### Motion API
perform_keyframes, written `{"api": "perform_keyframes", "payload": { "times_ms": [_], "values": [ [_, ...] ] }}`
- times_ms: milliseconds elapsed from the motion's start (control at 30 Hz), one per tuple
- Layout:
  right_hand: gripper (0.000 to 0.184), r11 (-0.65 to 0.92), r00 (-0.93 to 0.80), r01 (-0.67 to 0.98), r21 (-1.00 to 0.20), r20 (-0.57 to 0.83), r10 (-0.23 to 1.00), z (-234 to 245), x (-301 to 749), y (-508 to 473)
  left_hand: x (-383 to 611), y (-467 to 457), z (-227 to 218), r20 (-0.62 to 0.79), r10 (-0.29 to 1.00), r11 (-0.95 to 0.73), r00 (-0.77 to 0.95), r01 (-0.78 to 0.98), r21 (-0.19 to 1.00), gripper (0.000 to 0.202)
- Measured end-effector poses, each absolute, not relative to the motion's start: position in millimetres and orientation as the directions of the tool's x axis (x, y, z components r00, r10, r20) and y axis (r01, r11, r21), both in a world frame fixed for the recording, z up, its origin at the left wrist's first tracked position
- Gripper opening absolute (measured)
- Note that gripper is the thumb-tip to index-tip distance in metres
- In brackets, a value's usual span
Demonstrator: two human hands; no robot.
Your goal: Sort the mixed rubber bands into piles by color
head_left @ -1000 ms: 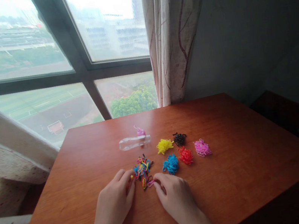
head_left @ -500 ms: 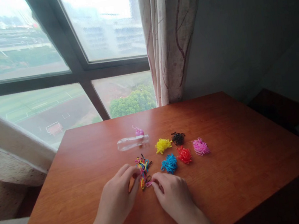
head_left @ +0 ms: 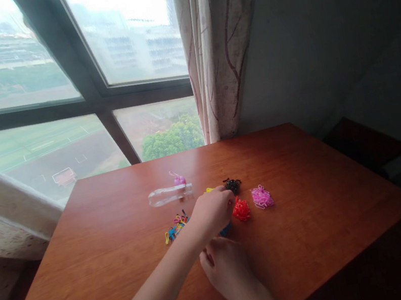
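Note:
My left hand [head_left: 213, 208] reaches across to the right, above the sorted piles, its fingers bent together beside the red rubber bands [head_left: 241, 209] and close to the black rubber bands [head_left: 232, 185]. Whatever its fingertips hold is hidden. Beneath it, my right hand [head_left: 227, 261] rests near the tabletop with fingers curled closed; their contents do not show. The left hand mostly covers the yellow rubber bands [head_left: 209, 189] and the blue rubber bands [head_left: 225, 230]. A mixed-colour heap of rubber bands [head_left: 177, 227] lies left of my hands, partly behind the left forearm.
Pink rubber bands [head_left: 262, 196] form a pile at the right. Behind the mixed heap lies a clear plastic bottle-shaped container [head_left: 167, 195], with a small pink-purple item with a loop [head_left: 179, 179] beside it. The wooden table [head_left: 311, 213] meets the window and curtain [head_left: 209, 66].
My left hand has moved right and away from me, from the mixed heap to the sorted piles. The right hand stays low, now partly under the left arm. The view has shifted slightly.

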State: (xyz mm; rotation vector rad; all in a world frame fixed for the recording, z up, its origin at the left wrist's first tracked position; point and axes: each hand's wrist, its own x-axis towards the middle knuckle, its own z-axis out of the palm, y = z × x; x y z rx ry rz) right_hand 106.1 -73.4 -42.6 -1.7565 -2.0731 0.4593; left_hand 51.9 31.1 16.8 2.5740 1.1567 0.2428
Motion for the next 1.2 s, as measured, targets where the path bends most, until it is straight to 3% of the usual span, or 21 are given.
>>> {"api": "perform_keyframes", "payload": {
  "times_ms": [433, 667, 867, 1033, 1200],
  "values": [
    [0.013, 0.124, -0.127, 0.86, -0.495, 0.027, 0.991, -43, 105, -72, 67, 47, 10, -0.054, 0.752, -0.621, 0.658, 0.733, 0.278, 0.025],
    [0.014, 0.197, -0.104, 0.742, -0.64, 0.181, 0.978, -46, 110, -80, 41, 39, 19, 0.009, 0.789, -0.584, 0.614, 0.745, 0.323, 0.027],
    [0.016, 0.136, 0.063, 0.562, -0.816, 0.206, 0.977, -26, 148, -85, -5, 15, 27, 0.092, 0.84, -0.514, 0.535, 0.73, 0.451, 0.023],
    [0.024, 0.079, 0.158, 0.571, -0.818, 0.203, 0.966, -17, 190, -78, -39, -12, 16, 0.094, 0.882, -0.431, 0.462, 0.711, 0.555, 0.024],
    [0.03, -0.059, 0.333, 0.565, -0.823, 0.163, 0.929, -29, 247, -63, -65, -31, -4, 0.113, 0.908, -0.396, 0.404, 0.736, 0.549, 0.024]
  ]
}}
